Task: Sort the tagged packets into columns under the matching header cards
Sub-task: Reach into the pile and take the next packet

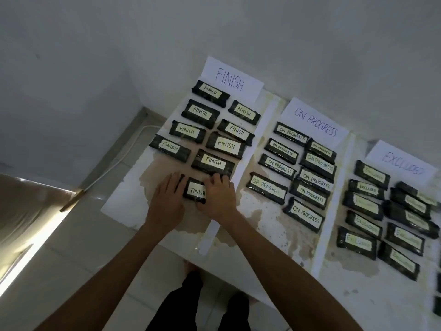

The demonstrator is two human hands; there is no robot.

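Two hands were set on one dark rectangular wrapped packet tagged FINISH (194, 191): left hand (167, 199) laid flat, fingers straight; right hand (219, 197) curled round its end.

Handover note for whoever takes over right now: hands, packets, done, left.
Hands: left hand lies flat against the left end of the nearest FINISH packet; right hand grips its right end with curled fingers.
Packet sits at the foot of the column under the FINISH card.
Done: readable tags under the ON PROGRESS card and EXCLUDED card match.
Left: square this packet up and release.
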